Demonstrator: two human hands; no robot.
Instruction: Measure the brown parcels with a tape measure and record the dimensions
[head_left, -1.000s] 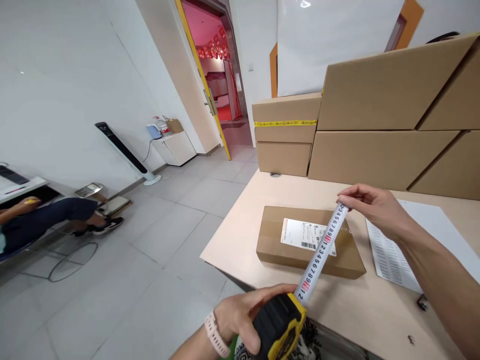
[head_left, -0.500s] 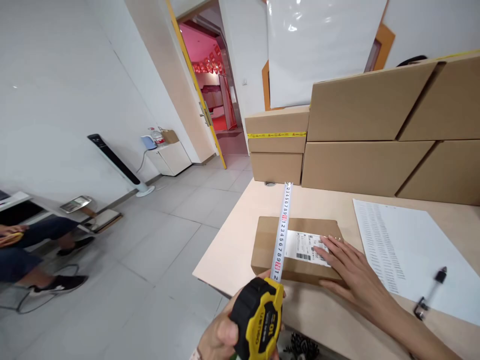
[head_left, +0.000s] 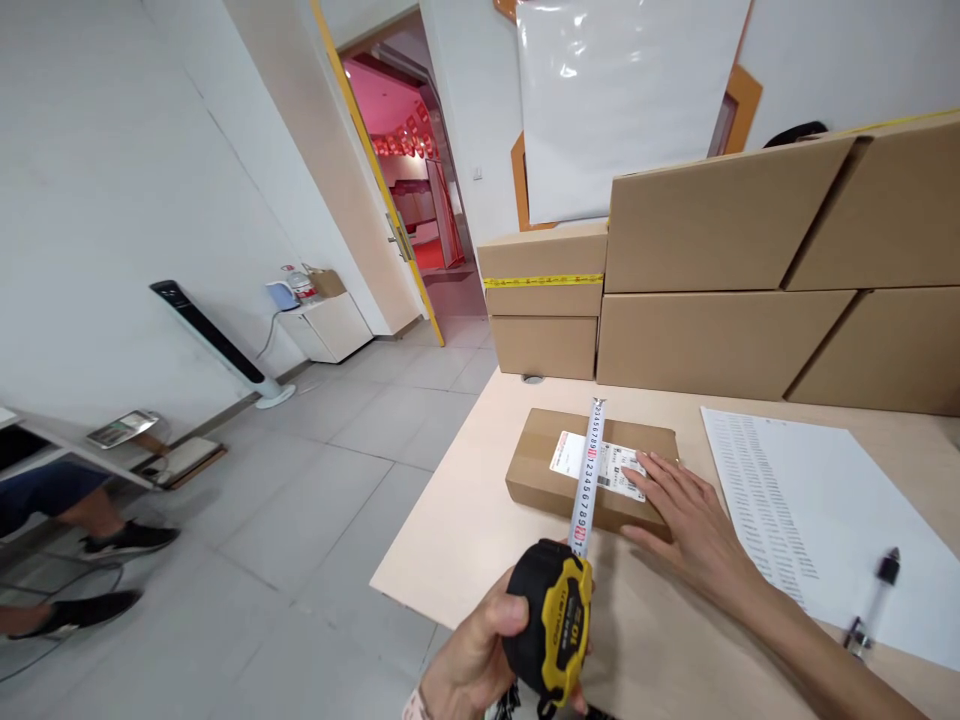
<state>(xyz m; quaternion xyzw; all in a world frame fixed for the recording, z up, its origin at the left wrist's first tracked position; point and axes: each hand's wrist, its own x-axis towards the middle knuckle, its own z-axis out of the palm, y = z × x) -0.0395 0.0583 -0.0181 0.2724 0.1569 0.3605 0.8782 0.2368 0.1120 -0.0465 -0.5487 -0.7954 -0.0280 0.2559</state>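
My left hand point(head_left: 480, 640) is closed around a black and yellow tape measure point(head_left: 551, 625) near the table's front edge. From its case the white blade point(head_left: 588, 480) runs forward across the top of a small brown cardboard box point(head_left: 544, 435). The blade's metal end sticks out past the far side of the box. A white shipping label point(head_left: 621, 482) on the box is partly covered by the blade and by fingers. My right hand point(head_left: 694, 520) lies on the right end of the box, fingers stretched over the top and thumb along the near side.
Large cardboard boxes point(head_left: 720, 340) are stacked along the back of the table point(head_left: 450, 540). To the right lie a printed sheet point(head_left: 817, 500) and a pen point(head_left: 874, 600). Left of the table is tiled floor, with a seated person's legs point(head_left: 97, 515) at the far left.
The box has slid away from me toward the stacked boxes, with my right hand on it. The tape measure has moved right, and its blade now crosses nearer the middle of the box.
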